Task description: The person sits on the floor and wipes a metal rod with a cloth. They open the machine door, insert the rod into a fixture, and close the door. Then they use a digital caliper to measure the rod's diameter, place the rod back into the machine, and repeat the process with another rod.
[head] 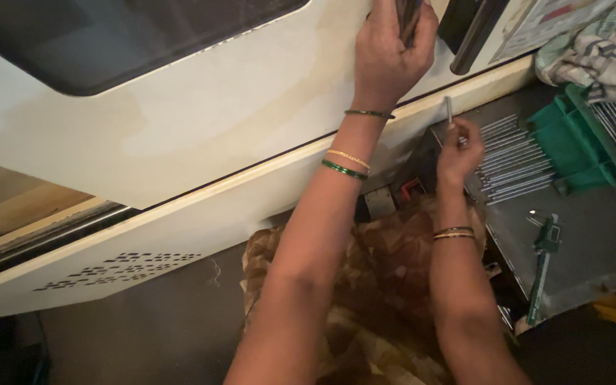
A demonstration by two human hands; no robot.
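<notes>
Thin metal rod (449, 110) pinched upright in the right hand (459, 146), just above the counter (593, 242).
The left hand (388, 53) grips the machine door's dark handle (408, 18); more rods (515, 160) lie in a row nearby, others in a green tray (572, 142).

The handle (409, 18) in the left hand (390, 53) runs off the top edge, its upper end unseen. Fingers of the right hand (458, 146) cover the lower part of the thin rod (449, 110). Right of that hand, the green bin (593, 142) and cloth (593, 50) are cut by the frame's edge. Markings on the caliper (542, 267) below are too small to tell.
</notes>
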